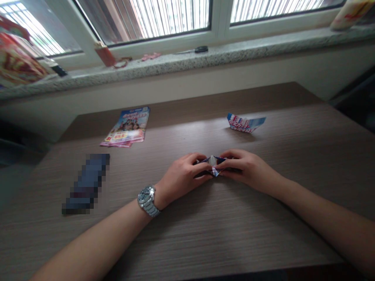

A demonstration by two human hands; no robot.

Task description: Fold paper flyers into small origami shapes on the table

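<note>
So I'm standing by the window watching this. The left hand (pixel 183 173) has its thumb and fingers pinching one side of a small, folded, glossy printed paper piece (pixel 215 171), and the right hand (pixel 249 168) pinches the other side the same way. The piece sits right between the two, low over the wood-grain grey-brown surface (pixel 205 238), with a pale hollow and a pointed front flap showing in the middle. Can't tell if it's actually touching down, since the fingers cover most of it. My guess on the grip: one hand per end so the thin paper is evenly supported and the folds don't slip. There's a silver metal-band watch (pixel 147 200) on the left wrist.

Just beyond the right hand there's a blue, white and pink folded paper boat-like shape (pixel 245 123), standing on its own, probably put there so nothing squashes it. Farther over on the left is a small stack of colourful printed leaflets (pixel 129 125), slightly fanned, likely parked there to leave elbow room. Nearer the left forearm lies a dark, flat, oblong thing (pixel 88 183), too pixelated to identify. Behind it all runs a speckled grey stone windowsill (pixel 170 64) with odds and ends on it.
</note>
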